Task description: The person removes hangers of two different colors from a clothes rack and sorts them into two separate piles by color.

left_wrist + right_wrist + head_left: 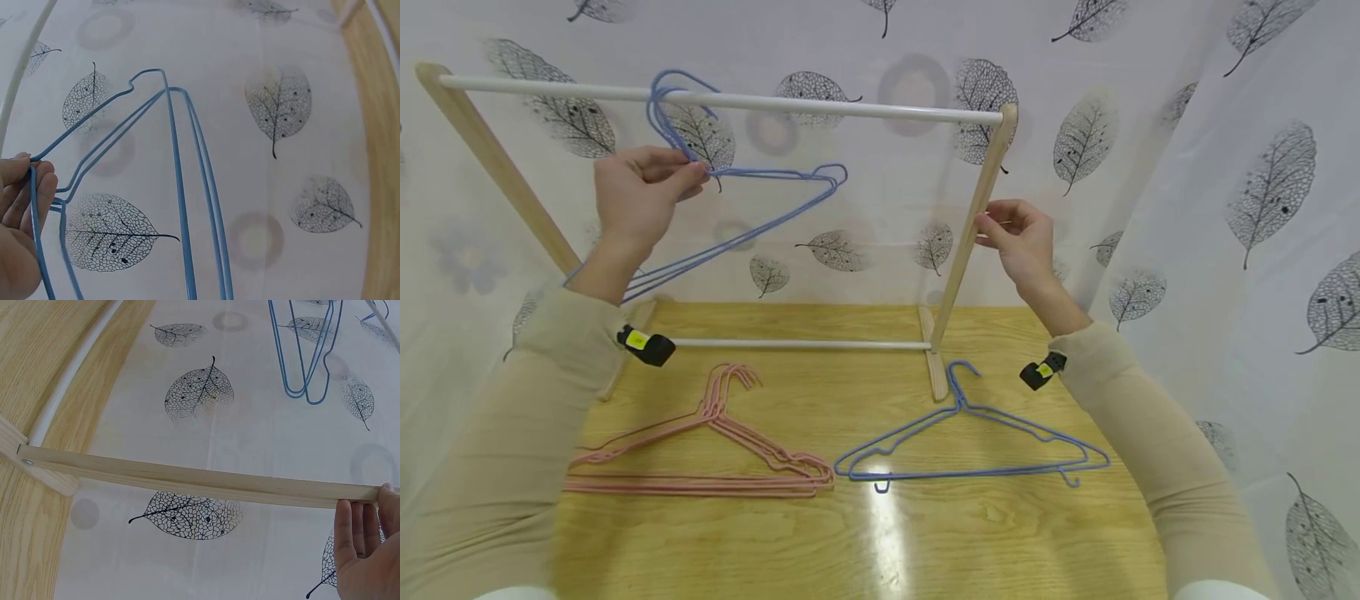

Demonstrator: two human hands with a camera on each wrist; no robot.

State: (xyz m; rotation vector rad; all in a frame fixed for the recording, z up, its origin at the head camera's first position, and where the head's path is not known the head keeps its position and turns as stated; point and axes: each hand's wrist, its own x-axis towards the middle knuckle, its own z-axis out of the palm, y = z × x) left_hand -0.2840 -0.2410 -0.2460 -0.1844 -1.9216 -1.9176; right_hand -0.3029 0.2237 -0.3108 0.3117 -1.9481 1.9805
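Observation:
Several blue hangers (775, 173) are at the white top bar (850, 106) of a wooden rack, their hooks around the bar toward its left part. My left hand (643, 196) pinches a hanger at its neck, just below the hook. In the left wrist view, the fingers hold one blue hanger (179, 187) while others hang close behind it. My right hand (1018, 242) grips the rack's right wooden upright (976, 225), thumb on one side and fingers on the other, as the right wrist view also shows.
On the wooden table (1000, 533), a stack of pink hangers (722, 425) lies at left and a blue hanger (970, 475) at right. The rack's lower white bar (797, 343) and feet (934, 375) stand behind them. A leaf-patterned curtain (865, 208) hangs behind.

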